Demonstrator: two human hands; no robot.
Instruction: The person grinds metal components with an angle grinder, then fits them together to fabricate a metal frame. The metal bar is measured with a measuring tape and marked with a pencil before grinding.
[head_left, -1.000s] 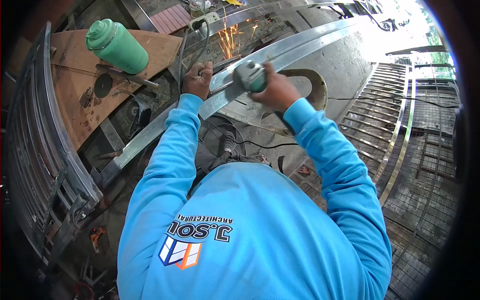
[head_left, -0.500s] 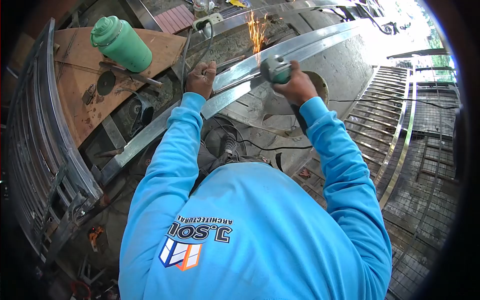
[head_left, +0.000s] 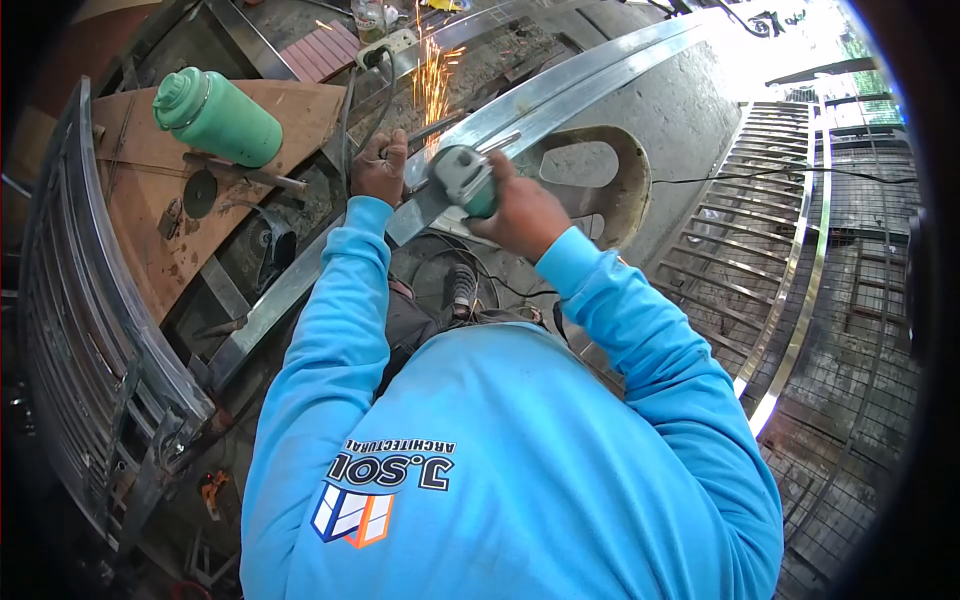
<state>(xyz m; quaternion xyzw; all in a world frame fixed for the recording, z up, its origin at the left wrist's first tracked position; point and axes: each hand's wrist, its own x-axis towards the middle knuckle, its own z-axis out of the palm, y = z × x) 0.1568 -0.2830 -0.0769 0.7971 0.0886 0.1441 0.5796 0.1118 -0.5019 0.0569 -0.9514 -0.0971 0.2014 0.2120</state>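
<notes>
My right hand (head_left: 525, 215) is wrapped round a green and grey angle grinder (head_left: 465, 180), whose disc side is against the metalwork. Orange sparks (head_left: 433, 85) spray away from it toward the far side. My left hand (head_left: 380, 172) is closed just left of the grinder, with its fingers curled on a thin metal bar (head_left: 503, 142); part of that grip is hidden. Beneath both hands, long shiny metal tubes (head_left: 575, 90) run diagonally from lower left to upper right.
A green bottle (head_left: 230, 122) and a dark disc (head_left: 200, 193) lie on a brown board (head_left: 130, 180). Barred metal frames stand at left (head_left: 80, 300) and right (head_left: 740, 230). A beige plastic seat (head_left: 637, 165) is beyond my right hand. Cords cross the floor.
The grinder in my right hand has moved left along the metal, close to my left hand. The sparks have shifted left with it and spread wider.
</notes>
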